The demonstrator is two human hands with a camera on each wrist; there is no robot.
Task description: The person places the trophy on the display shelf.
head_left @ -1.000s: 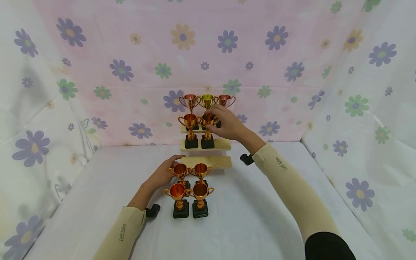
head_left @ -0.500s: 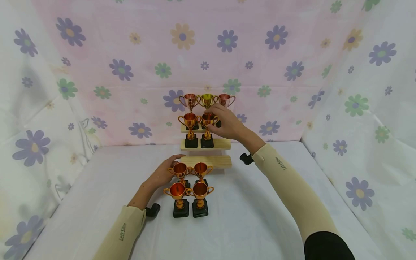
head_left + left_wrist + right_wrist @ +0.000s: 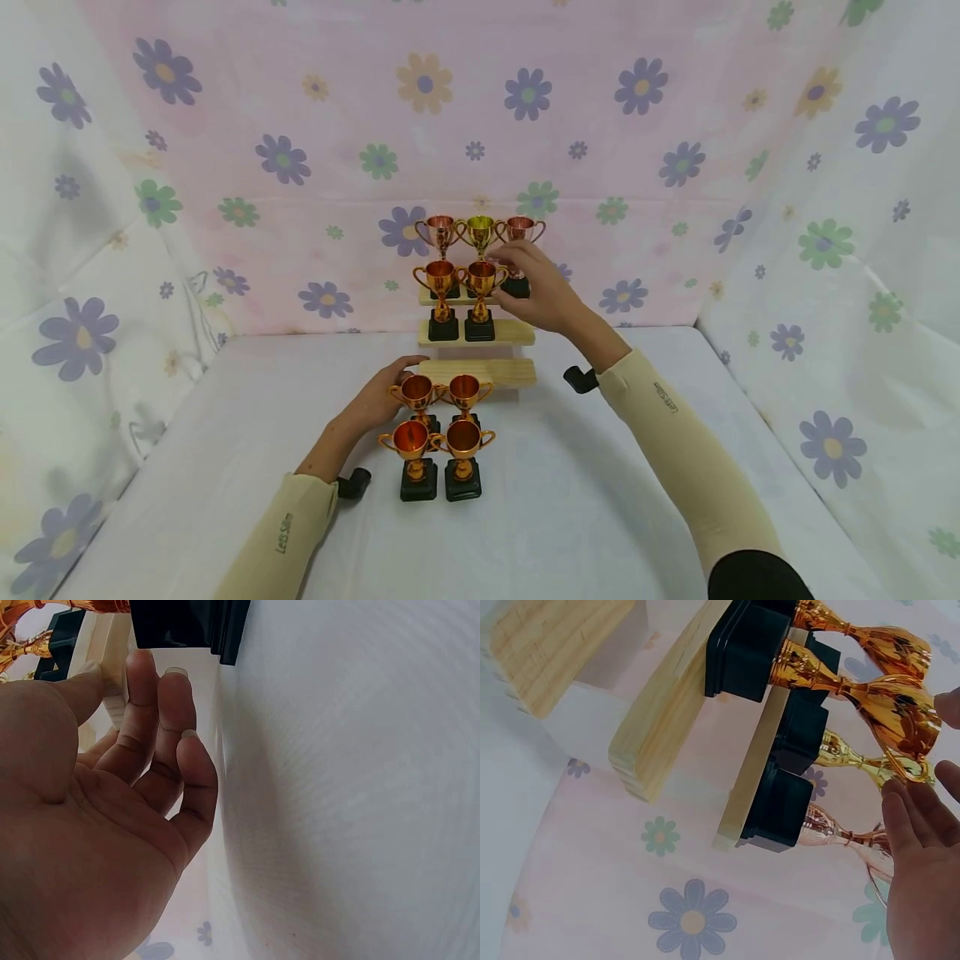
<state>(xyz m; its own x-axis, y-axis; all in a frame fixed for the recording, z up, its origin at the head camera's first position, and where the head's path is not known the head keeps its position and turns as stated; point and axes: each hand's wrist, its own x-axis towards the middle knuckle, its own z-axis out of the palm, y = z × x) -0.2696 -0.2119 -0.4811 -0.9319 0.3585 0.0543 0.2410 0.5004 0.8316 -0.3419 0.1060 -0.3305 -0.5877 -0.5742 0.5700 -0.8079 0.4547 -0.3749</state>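
Note:
In the head view, a pale wooden stepped stand (image 3: pixel 502 373) rises at the back. My left hand (image 3: pixel 375 400) grips the left end of its lowest step; the left wrist view shows the thumb (image 3: pixel 88 684) on the board. Two bronze-coloured trophy cups on black bases, one left (image 3: pixel 440 279) and one right (image 3: pixel 481 281), stand upright on the middle step. My right hand (image 3: pixel 546 293) hovers beside the right one. Its fingers (image 3: pixel 904 829) look loose in the right wrist view, around no trophy. Whether a fingertip still touches a handle, I cannot tell.
On the top step stand a gold cup (image 3: pixel 480 233) and two rose-coloured ones, left (image 3: pixel 441 232) and right (image 3: pixel 520 229). Several more bronze cups (image 3: pixel 462 442) stand on the white cloth (image 3: pixel 570 500) before the stand, close to my left hand. Flowered cloth hangs behind.
My right hand has let go of the right-hand cup on the middle step and shifted slightly right. That cup stays upright in place. My left hand has not moved.

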